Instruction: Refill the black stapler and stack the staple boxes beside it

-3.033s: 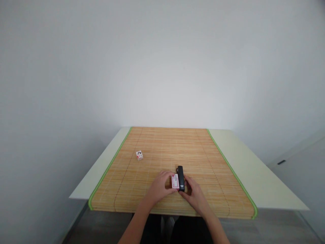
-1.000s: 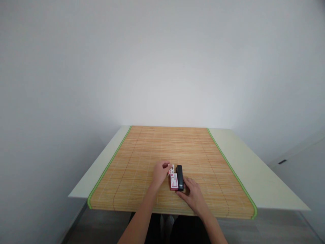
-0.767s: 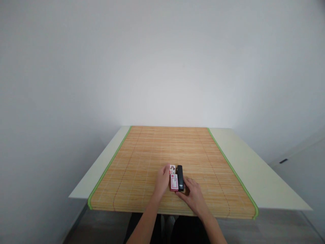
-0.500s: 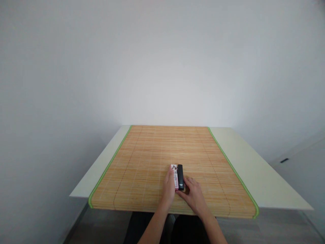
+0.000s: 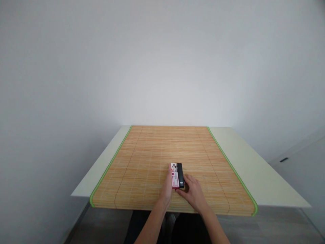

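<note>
A small white box with pink print (image 5: 175, 179) lies lengthwise on the bamboo mat (image 5: 142, 162), close to its front edge. Right alongside it is a black oblong thing (image 5: 180, 174) that looks like a stapler, with a small pale mark at its near end. My left hand (image 5: 168, 184) lies against the left side of the box, fingers stretched out straight and thumb hidden. Around the near right corner of the stapler curls my right hand (image 5: 193, 190), its thumb at the near end and its fingers by the right side.
The mat has green edging (image 5: 232, 166) and covers the middle of a white table (image 5: 259, 173). A pale wall (image 5: 167, 67) rises behind the table. My legs are under the front edge, and a black handle (image 5: 283, 159) shows at far right.
My left fingers have shifted from over the box's top to its left side, so more of its print shows. Box and stapler appear slightly farther up in view.
</note>
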`<act>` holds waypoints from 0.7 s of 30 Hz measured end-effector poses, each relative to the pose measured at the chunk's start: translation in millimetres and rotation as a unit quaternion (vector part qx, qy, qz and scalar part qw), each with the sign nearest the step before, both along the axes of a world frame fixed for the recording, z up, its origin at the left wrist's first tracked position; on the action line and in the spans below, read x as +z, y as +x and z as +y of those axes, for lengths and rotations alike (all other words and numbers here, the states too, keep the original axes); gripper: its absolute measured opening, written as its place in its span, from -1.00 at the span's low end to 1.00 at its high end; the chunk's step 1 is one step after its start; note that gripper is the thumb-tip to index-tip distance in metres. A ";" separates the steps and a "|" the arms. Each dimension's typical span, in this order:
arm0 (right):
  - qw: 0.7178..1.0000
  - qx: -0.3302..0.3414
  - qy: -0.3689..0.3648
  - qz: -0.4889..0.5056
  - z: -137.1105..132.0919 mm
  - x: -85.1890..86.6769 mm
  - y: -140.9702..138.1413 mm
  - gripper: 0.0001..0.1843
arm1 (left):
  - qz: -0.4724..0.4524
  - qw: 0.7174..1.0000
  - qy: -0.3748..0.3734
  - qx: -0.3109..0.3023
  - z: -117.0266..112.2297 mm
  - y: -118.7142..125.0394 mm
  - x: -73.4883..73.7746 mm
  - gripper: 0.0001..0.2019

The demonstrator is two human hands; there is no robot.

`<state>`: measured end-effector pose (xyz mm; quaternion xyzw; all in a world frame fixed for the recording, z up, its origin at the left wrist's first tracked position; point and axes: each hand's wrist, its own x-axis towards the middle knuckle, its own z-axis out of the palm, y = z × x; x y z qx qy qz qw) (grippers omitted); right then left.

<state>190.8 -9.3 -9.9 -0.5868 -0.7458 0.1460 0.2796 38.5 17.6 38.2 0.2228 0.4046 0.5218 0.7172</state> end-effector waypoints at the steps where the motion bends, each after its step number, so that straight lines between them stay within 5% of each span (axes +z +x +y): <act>1: 1.000 -0.003 0.004 -0.003 0.2 -2.0 0.0 -0.34 | -0.001 1.000 0.003 -0.001 -1.1 -0.8 1.1 -0.44; 16: 1.000 -0.018 0.012 0.006 -2.6 -0.8 -1.2 -0.53 | 0.000 0.999 0.037 -0.014 3.2 -3.7 -17.8 -0.45; 21: 0.997 -0.019 0.008 0.074 -7.2 -11.4 0.7 -0.22 | -0.001 0.998 0.060 -0.026 3.1 -12.6 -14.4 -0.48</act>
